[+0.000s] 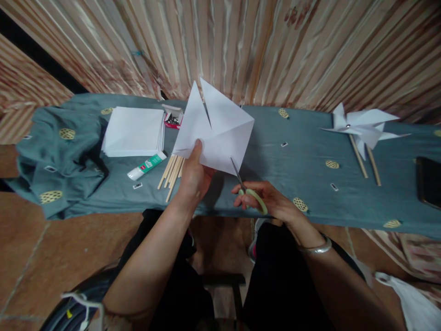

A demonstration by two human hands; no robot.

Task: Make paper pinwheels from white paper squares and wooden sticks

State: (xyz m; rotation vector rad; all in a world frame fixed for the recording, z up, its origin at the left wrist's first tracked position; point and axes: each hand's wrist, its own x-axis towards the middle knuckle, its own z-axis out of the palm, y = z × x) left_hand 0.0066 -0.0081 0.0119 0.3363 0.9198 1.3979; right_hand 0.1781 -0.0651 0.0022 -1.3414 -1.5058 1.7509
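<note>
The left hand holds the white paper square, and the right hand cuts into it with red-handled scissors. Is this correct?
Not quite: the head view shows the scissors have green handles, not red. The rest holds: the left hand holds the white paper square, and the right hand cuts into it.

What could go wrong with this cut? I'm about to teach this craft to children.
The green-handled scissors in the right hand point toward the left hand, whose thumb pinches the white folded paper square close to the blades, so a slip might nick it. The paper is held in the air, so it may flex and the cut may wander.
</note>
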